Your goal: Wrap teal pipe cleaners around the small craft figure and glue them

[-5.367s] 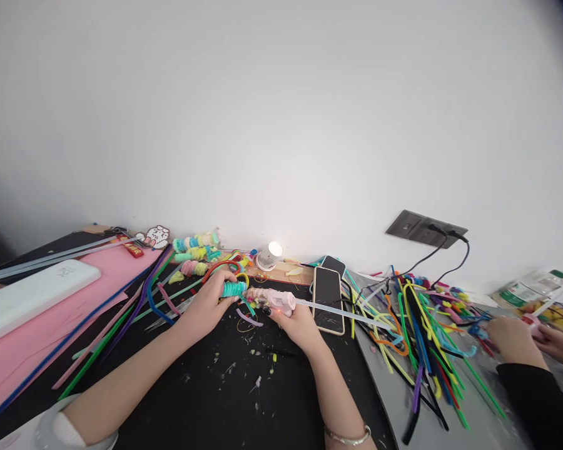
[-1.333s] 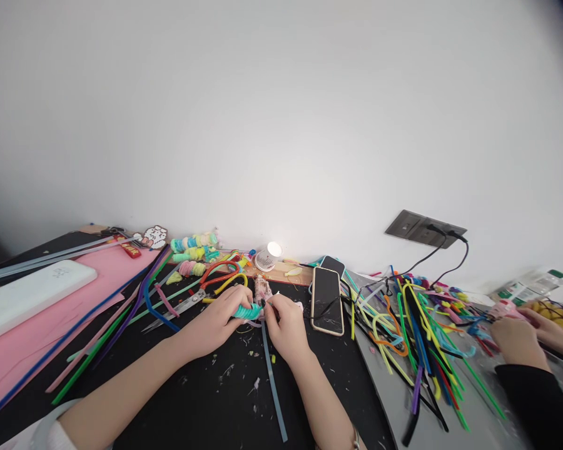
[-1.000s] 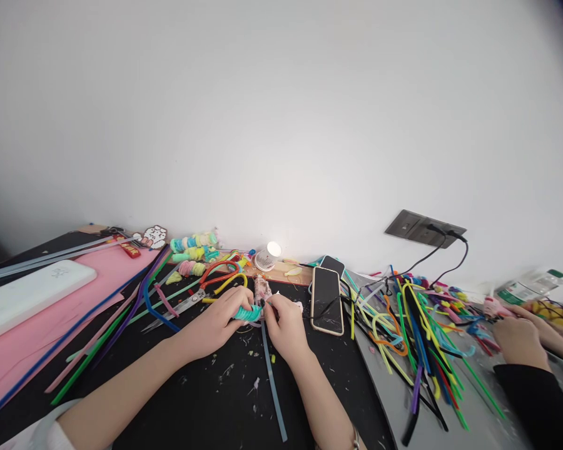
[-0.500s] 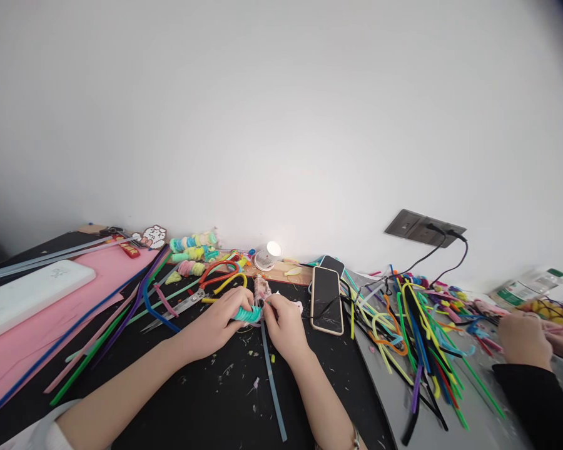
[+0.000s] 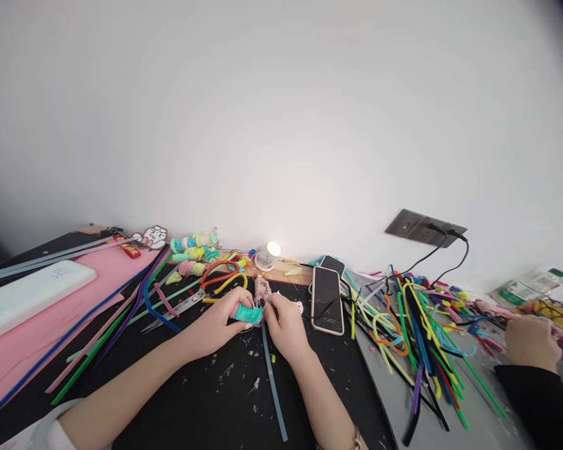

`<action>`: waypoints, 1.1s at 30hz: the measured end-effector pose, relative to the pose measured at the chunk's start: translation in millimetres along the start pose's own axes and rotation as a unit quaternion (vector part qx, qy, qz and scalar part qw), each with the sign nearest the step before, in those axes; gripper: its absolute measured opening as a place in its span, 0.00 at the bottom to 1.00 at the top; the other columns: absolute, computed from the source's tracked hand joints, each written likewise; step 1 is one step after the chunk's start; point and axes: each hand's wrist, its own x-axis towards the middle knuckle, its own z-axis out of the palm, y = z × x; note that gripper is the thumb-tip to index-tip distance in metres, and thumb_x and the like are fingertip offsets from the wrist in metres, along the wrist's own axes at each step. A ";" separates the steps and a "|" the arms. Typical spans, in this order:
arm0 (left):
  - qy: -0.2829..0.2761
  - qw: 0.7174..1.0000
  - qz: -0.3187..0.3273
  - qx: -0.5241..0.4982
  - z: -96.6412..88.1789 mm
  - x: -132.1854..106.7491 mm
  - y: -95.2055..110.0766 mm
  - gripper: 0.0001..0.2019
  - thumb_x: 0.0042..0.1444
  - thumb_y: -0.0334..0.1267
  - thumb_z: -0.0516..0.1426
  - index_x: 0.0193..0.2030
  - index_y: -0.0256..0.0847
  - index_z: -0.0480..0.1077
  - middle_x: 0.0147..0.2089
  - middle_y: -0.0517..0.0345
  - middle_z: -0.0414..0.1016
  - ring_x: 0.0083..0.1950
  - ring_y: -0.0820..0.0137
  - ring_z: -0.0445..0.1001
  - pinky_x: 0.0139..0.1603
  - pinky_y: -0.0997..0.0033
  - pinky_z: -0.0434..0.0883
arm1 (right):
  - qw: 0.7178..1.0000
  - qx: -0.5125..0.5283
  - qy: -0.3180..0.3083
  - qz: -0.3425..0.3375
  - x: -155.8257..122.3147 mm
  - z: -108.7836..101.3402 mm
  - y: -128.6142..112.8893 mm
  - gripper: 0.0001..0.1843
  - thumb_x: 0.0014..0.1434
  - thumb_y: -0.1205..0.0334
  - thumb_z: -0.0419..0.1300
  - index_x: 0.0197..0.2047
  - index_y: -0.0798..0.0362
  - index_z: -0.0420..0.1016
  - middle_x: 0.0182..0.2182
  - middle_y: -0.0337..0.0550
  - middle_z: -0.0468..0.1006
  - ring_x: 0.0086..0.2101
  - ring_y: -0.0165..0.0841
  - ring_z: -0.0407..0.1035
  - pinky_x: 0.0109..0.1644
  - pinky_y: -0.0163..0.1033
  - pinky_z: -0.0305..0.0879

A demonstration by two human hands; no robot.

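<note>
My left hand (image 5: 216, 324) is curled around a coiled teal pipe-cleaner piece (image 5: 244, 312), low over the black mat (image 5: 206, 387). Right beside it, my right hand (image 5: 285, 325) pinches at the coil's right end with thumb and forefinger; what sits between the fingertips is too small to name. A pink glue gun (image 5: 261, 287) stands just behind the two hands, and its pale glue stick (image 5: 273, 381) runs toward me across the mat.
A phone (image 5: 327, 299) lies right of my hands, scissors (image 5: 182, 306) to the left. Loose pipe cleaners (image 5: 417, 319) pile up on the grey board. Finished coils (image 5: 194, 247) sit by the wall. Another person's hands (image 5: 532, 340) work at the far right. Pink sheet (image 5: 37, 337) at left.
Earlier my right hand held the glue gun against the teal coil; now the gun stands behind the hands and my right hand pinches the coil. Over the last second, only the other person's hands shifted.
</note>
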 end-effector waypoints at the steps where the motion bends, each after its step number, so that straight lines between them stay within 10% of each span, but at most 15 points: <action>1: 0.000 1.000 -0.011 -0.009 0.5 0.1 -1.1 0.09 0.56 0.35 0.58 0.41 0.45 0.61 0.49 0.53 0.71 0.54 0.58 0.73 0.55 0.55 0.71 | 1.000 0.000 0.000 0.002 0.2 -0.1 -0.1 0.13 0.67 0.64 0.49 0.30 0.48 0.63 0.25 0.39 0.73 0.28 0.35 0.68 0.32 0.36 0.57; 33: 0.012 0.995 -0.018 -0.095 1.4 1.4 -4.7 0.11 0.59 0.46 0.59 0.38 0.44 0.63 0.46 0.55 0.72 0.46 0.64 0.73 0.48 0.62 0.73 | 0.999 0.049 0.003 0.016 0.3 -0.3 -6.1 0.11 0.66 0.62 0.49 0.30 0.47 0.62 0.21 0.36 0.69 0.23 0.34 0.64 0.29 0.36 0.54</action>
